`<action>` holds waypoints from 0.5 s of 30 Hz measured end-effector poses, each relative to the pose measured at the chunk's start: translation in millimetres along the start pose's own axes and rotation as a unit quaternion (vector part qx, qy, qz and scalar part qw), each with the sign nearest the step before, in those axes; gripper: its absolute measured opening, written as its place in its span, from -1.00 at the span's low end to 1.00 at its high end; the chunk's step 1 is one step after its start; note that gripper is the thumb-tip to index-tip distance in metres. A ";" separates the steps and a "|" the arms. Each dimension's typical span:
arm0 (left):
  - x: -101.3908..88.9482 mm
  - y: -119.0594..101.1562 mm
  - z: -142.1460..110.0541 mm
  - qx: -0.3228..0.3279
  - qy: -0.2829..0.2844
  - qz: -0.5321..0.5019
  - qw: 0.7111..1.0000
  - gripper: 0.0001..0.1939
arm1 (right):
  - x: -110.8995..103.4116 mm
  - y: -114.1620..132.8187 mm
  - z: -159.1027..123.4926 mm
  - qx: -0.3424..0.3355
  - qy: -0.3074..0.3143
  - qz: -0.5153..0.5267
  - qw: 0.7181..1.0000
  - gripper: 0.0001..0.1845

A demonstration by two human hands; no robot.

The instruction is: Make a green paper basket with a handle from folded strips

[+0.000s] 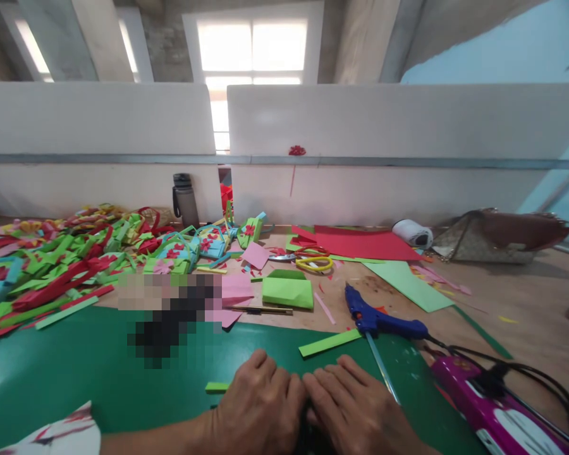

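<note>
My left hand and my right hand are side by side at the bottom of the head view, knuckles up and fingers curled in. Something dark shows in the gap between them, too hidden to name. Beside my left hand a short green paper strip sticks out on the green mat. Beyond my right hand are a longer light green strip and a blue glue gun with a clear glue stick in front of it. A folded green paper piece lies farther back.
Paper bags and strips heap up at left. Yellow-handled scissors, red paper sheets, a grey bottle and a handbag stand behind. A magenta power strip with black cables is at right. Pixelation hides something mid-left.
</note>
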State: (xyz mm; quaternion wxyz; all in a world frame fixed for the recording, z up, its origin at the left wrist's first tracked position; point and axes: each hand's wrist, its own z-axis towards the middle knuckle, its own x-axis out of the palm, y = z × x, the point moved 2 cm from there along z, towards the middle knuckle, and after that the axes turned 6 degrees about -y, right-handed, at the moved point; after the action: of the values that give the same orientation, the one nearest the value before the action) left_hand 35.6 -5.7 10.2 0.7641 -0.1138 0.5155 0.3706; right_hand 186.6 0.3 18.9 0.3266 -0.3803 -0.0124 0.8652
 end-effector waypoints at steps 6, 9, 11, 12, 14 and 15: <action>-3.1 1.6 2.5 0.003 -0.126 -0.006 0.992 -0.85 | 0.5 -3.8 1.2 -0.002 -0.012 0.014 1.000 -0.62; -12.1 7.4 3.0 0.008 -0.148 -0.005 0.989 -0.83 | -1.8 -4.9 3.6 -0.007 -0.041 -0.005 0.999 -0.63; -18.8 14.1 0.6 0.001 -0.161 -0.009 0.987 -0.81 | -4.5 -7.2 5.9 0.001 -0.054 -0.006 0.999 -0.64; -21.9 17.8 -1.5 -0.006 -0.170 -0.011 0.985 -0.79 | -5.7 -8.5 6.9 0.008 -0.056 -0.003 0.998 -0.65; -26.5 24.4 -6.6 -0.020 -0.186 -0.012 0.982 -0.77 | -8.0 -10.4 8.0 0.014 -0.058 0.001 0.998 -0.66; -28.4 27.1 -9.5 -0.025 -0.195 -0.008 0.981 -0.75 | -8.8 -10.9 8.1 0.014 -0.057 0.002 0.998 -0.67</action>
State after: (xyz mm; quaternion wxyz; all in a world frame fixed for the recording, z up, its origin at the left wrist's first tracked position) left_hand 4.9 -4.7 36.4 0.8499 -0.0627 0.3466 0.3919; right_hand 191.7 5.7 33.3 0.3289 -0.3259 -0.0185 0.8861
